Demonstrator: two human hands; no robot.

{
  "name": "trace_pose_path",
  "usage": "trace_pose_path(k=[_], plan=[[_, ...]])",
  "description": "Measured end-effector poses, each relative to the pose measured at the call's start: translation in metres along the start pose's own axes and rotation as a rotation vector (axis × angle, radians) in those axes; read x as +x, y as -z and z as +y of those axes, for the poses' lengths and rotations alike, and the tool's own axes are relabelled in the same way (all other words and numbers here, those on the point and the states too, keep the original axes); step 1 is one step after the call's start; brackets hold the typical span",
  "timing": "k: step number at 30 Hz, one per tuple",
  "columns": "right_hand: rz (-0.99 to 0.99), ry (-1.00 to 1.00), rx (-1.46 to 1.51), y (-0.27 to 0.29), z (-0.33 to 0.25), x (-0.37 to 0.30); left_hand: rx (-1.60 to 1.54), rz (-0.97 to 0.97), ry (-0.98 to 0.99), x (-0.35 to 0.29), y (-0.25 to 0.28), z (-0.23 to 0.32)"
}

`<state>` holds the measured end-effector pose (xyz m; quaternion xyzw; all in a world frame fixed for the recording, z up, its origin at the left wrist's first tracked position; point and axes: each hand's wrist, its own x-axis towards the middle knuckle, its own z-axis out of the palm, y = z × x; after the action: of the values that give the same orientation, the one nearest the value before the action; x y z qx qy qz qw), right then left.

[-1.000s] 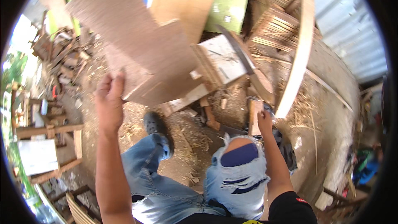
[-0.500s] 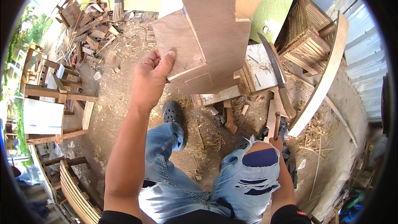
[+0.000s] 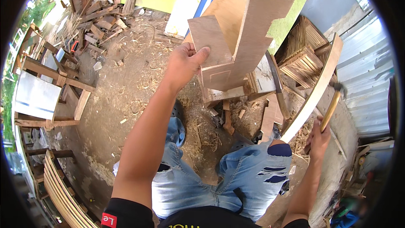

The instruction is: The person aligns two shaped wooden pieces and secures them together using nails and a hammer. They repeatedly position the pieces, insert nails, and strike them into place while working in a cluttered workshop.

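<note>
Above the dirt floor (image 3: 126,101) strewn with shavings, the left hand (image 3: 182,65) is clamped on the edge of a pale brown stepped plywood panel assembly (image 3: 236,38), thumb on its near face, holding it upright and clear of the ground. A second ago this piece lay tilted and farther to the left; now it stands squarer in front of the person, so it looks to be turned for inspection or positioning. The right hand (image 3: 318,137) is closed around the yellowish handle of a dark-headed hammer (image 3: 333,101), which was not raised a moment before and now points up and away. Beyond the panel stands a rough wooden block worktop (image 3: 261,80), with a slatted wooden crate (image 3: 306,52) behind it and a long curved wooden plank (image 3: 314,97) leaning between the worktop and the hammer, close enough to hamper a swing. Offcuts lie near the feet, and scrap timber (image 3: 90,12) is piled well away at left.
</note>
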<state>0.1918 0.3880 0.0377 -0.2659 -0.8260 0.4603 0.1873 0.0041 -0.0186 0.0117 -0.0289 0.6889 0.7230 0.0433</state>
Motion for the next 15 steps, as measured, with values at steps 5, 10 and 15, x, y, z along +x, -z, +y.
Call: trace_pose_path(k=[5,10,15], plan=[[-0.154,0.137,0.136,-0.029,-0.078,-0.021,0.000,-0.018,-0.016,0.002,0.002,0.000],[-0.271,0.221,0.226,-0.047,-0.110,-0.069,0.001,-0.020,-0.015,0.005,0.004,-0.002],[-0.525,0.510,-0.160,-0.058,-0.140,-0.089,0.018,-0.020,-0.015,0.006,0.003,-0.003]])
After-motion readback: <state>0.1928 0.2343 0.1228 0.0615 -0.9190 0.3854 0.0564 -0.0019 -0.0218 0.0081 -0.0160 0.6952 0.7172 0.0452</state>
